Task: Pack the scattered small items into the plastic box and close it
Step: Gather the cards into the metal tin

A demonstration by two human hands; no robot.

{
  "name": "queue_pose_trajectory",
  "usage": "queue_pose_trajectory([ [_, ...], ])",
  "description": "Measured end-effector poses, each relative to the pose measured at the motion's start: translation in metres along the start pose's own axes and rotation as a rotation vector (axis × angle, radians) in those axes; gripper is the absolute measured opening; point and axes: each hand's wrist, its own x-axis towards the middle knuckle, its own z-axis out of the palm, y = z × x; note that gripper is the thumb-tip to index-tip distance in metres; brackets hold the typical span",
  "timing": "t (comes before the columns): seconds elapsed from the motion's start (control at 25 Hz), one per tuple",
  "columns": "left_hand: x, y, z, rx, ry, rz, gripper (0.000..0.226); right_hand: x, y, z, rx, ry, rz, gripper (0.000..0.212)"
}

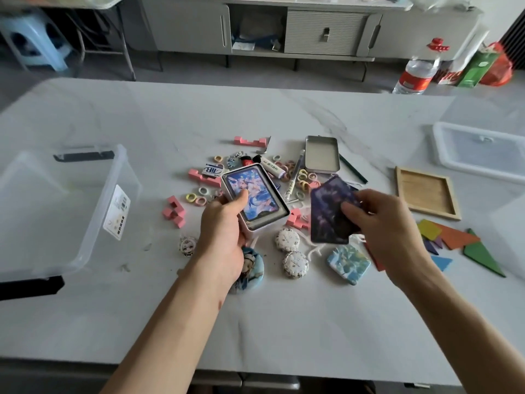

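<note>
Clear plastic box (93,194) stands open at the left side of the tabletop (284,308), white label on the wall facing the heap. Its translucent lid (480,155) lies flat at far right, well apart. Small items heaped mid-tabletop: pink blocks (174,211), pastel rings (196,198), round badges (287,239), a marker pen (294,177), an empty tin half (322,155), open side up. Coloured flat shapes (460,238) lie just beside a wooden tray (426,191). Card tin (270,222), picture card inside, tilted in the left grip (224,226); dark card (326,211) pinched in the right grip (383,220).

white table (284,314) carries plastic box (93,220), lid (480,150), scattered trinkets (287,239).
</note>
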Motion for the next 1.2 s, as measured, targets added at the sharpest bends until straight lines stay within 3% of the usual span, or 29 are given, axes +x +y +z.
queue_pose_trajectory([
  [0.08, -0.006, -0.006, 0.007, 0.079, -0.076, 0.003, 0.026, -0.005, -0.01, 0.0, 0.32, -0.011, -0.014, 0.014],
  [0.12, -0.01, -0.009, 0.011, 0.116, -0.138, 0.002, 0.022, -0.006, -0.014, 0.004, 0.368, -0.029, -0.037, 0.016],
  [0.28, -0.022, -0.023, 0.028, 0.196, -0.297, -0.016, 0.018, -0.004, -0.014, 0.018, 0.199, 0.007, -0.094, 0.015],
  [0.72, -0.025, -0.028, 0.038, 0.129, -0.299, -0.033, 0.016, -0.008, -0.013, 0.02, 0.215, 0.045, -0.049, 0.013],
  [0.8, -0.026, -0.028, 0.039, 0.13, -0.273, -0.017, 0.02, -0.01, -0.014, 0.019, 0.118, 0.101, -0.058, 0.009],
  [1.0, -0.025, -0.028, 0.039, 0.131, -0.25, -0.028, 0.021, -0.012, -0.018, 0.014, 0.063, -0.017, -0.016, 0.022],
  [1.2, -0.024, -0.028, 0.037, 0.144, -0.283, -0.028, 0.023, -0.013, -0.018, 0.015, -0.172, 0.026, -0.047, 0.035],
])
